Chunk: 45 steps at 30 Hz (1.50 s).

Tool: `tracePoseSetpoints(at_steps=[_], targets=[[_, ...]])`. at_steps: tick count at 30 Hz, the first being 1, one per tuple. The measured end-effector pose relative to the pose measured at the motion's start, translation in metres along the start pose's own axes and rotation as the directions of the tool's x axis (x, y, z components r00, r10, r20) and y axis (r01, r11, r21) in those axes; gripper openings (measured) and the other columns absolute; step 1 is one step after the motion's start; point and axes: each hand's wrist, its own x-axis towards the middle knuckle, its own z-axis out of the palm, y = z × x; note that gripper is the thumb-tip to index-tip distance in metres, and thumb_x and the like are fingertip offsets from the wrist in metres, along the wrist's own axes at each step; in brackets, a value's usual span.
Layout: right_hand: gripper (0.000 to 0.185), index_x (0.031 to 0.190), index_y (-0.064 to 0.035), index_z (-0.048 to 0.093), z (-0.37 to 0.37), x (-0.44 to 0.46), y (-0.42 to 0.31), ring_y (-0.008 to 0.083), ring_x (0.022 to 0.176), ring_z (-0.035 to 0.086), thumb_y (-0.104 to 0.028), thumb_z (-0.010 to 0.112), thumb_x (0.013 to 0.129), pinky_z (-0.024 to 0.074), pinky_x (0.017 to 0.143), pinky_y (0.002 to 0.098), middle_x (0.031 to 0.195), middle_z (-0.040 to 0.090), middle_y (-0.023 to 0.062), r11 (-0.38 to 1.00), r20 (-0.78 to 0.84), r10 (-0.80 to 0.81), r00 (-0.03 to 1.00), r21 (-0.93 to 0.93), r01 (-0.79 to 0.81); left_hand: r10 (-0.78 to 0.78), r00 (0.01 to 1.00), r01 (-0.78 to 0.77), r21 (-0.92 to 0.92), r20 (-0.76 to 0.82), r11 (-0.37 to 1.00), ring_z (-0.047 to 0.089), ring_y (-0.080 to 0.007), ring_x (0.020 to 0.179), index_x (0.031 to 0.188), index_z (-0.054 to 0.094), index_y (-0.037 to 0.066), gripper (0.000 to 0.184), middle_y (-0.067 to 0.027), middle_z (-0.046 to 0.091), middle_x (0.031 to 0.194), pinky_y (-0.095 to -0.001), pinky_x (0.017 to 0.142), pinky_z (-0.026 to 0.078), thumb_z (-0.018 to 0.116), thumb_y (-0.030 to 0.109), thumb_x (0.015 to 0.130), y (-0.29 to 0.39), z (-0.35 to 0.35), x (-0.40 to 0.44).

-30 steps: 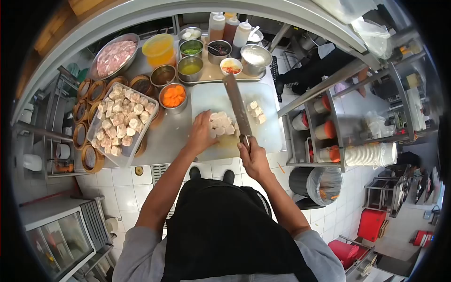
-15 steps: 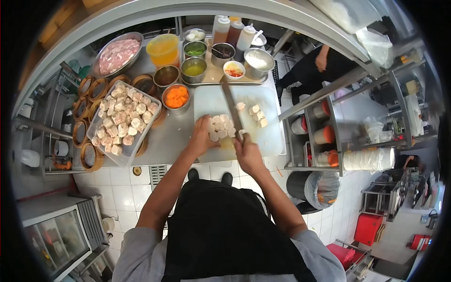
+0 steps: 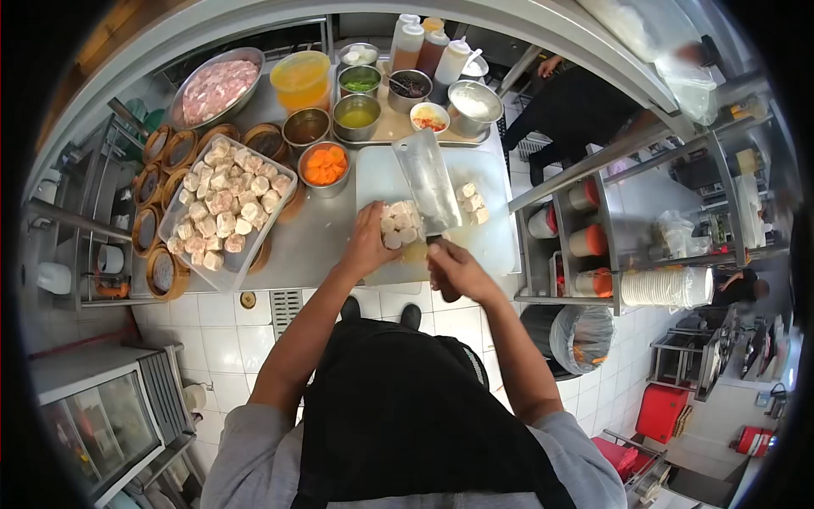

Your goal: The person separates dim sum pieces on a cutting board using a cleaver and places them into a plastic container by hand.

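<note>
In my right hand [image 3: 456,270] is the dark handle of a cleaver [image 3: 428,182], its broad blade tilted flat to the view and pointing away from me over the white cutting board [image 3: 377,174]. My left hand [image 3: 366,244] curls against the left side of a cluster of pale chunks [image 3: 398,225], fingers pressed on them. The blade's left edge lies close by the cluster; I cannot tell whether they touch. A few cut chunks [image 3: 471,204] sit apart, right of the blade. Some pieces under the cleaver are hidden.
Left of the board stands a clear tub [image 3: 284,191] heaped with similar chunks, beside bamboo steamers [image 3: 165,276]. A bowl of carrots [image 3: 325,165], sauce pots [image 3: 356,117] and squeeze bottles [image 3: 409,47] line the back. A co-worker's dark clothing [image 3: 577,110] shows behind the rail.
The cleaver has turned from edge-on to broadside, its blade now hiding part of the board. My right hand shifted slightly right and down; my left hand stays against the chunks.
</note>
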Motion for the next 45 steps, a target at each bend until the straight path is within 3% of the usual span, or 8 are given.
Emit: tracePoseSetpoints(at_steps=[5, 7, 9, 14, 28, 35, 40, 45], targets=[[0.035, 0.112, 0.0011, 0.058, -0.009, -0.014, 0.003, 0.0121, 0.061, 0.061, -0.026, 0.077, 0.1, 0.0524, 0.057, 0.0317, 0.083, 0.065, 0.0066, 0.777, -0.219, -0.516, 0.828, -0.527, 0.345, -0.011, 1.0, 0.01, 0.035, 0.023, 0.999, 0.044, -0.046, 0.143, 0.154, 0.038, -0.007, 0.113, -0.0276, 0.046, 0.152, -0.0507, 0.122, 0.039, 0.1, 0.02, 0.063, 0.018, 0.003, -0.019], [0.027, 0.118, 0.0031, 0.06, 0.004, -0.018, 0.002, 0.0114, 0.068, 0.062, -0.014, 0.072, 0.1, 0.0527, 0.061, 0.0318, 0.086, 0.069, 0.0107, 0.964, -0.182, -0.239, 0.954, -0.159, 0.212, -0.009, 1.0, 0.009, 0.01, 0.001, 1.0, 0.044, -0.0461, 0.143, 0.154, 0.039, -0.006, 0.114, -0.0276, 0.046, 0.153, -0.0512, 0.122, 0.039, 0.1, 0.02, 0.062, 0.022, 0.01, -0.031], [0.023, 0.121, 0.003, 0.059, 0.014, -0.01, 0.008, 0.0128, 0.061, 0.061, -0.013, 0.064, 0.105, 0.0517, 0.058, 0.0305, 0.083, 0.067, 0.0101, 0.937, -0.221, -0.283, 0.933, -0.271, 0.22, -0.003, 1.0, 0.003, -0.011, -0.019, 1.0, 0.044, -0.0463, 0.143, 0.154, 0.038, -0.006, 0.114, -0.0279, 0.046, 0.153, -0.0515, 0.122, 0.039, 0.101, 0.019, 0.062, 0.024, 0.012, -0.032], [0.032, 0.132, 0.003, 0.05, 0.026, 0.015, 0.04, 0.0565, 0.097, 0.068, -0.015, 0.061, 0.108, 0.0552, 0.079, 0.0558, 0.102, 0.073, 0.0323, 0.685, -0.178, -0.572, 0.801, -0.64, 0.347, -0.034, 0.999, 0.034, -0.026, -0.009, 0.999, 0.042, -0.0461, 0.146, 0.157, 0.035, -0.003, 0.115, -0.0275, 0.043, 0.155, -0.0507, 0.123, 0.038, 0.1, 0.019, 0.064, 0.024, 0.013, -0.035], [0.036, 0.116, 0.0061, 0.047, 0.028, 0.047, 0.049, 0.0561, 0.079, 0.068, -0.023, 0.065, 0.105, 0.0553, 0.066, 0.0603, 0.091, 0.069, 0.0371, 0.598, -0.111, -0.437, 0.893, -0.777, 0.196, 0.0, 0.999, -0.003, -0.058, -0.049, 0.998, 0.046, -0.0471, 0.139, 0.152, 0.04, -0.002, 0.111, -0.0262, 0.047, 0.149, -0.0542, 0.117, 0.041, 0.1, 0.018, 0.06, 0.021, 0.015, -0.035], [0.028, 0.111, -0.0004, 0.051, -0.02, 0.062, 0.037, 0.0152, 0.06, 0.061, -0.028, 0.054, 0.11, 0.0524, 0.05, 0.037, 0.08, 0.062, 0.009, 0.972, 0.082, 0.133, 0.988, 0.184, -0.146, 0.039, 0.999, -0.04, -0.01, -0.035, 0.999, 0.045, -0.0453, 0.141, 0.152, 0.039, -0.003, 0.108, -0.026, 0.046, 0.151, -0.052, 0.119, 0.04, 0.098, 0.018, 0.064, 0.017, 0.014, -0.025], [0.026, 0.114, 0.0041, 0.049, 0.028, 0.016, -0.007, 0.0348, 0.066, 0.067, -0.021, 0.058, 0.11, 0.0542, 0.065, 0.0467, 0.08, 0.066, 0.0207, 0.883, -0.259, -0.348, 0.901, -0.414, 0.222, 0.055, 0.998, -0.054, 0.017, -0.041, 0.998, 0.046, -0.0449, 0.139, 0.151, 0.041, -0.003, 0.109, -0.0249, 0.048, 0.149, -0.0535, 0.118, 0.04, 0.099, 0.02, 0.062, 0.017, 0.014, -0.024], [0.026, 0.121, 0.0039, 0.047, 0.041, -0.022, -0.043, 0.0423, 0.068, 0.067, -0.015, 0.06, 0.108, 0.0531, 0.066, 0.0484, 0.079, 0.067, 0.0234, 0.813, -0.322, -0.518, 0.793, -0.473, 0.339, 0.076, 0.994, -0.073, 0.047, -0.08, 0.996, 0.047, -0.0452, 0.138, 0.151, 0.041, -0.002, 0.113, -0.0249, 0.049, 0.149, -0.0536, 0.118, 0.04, 0.101, 0.023, 0.06, 0.01, 0.022, -0.028]])
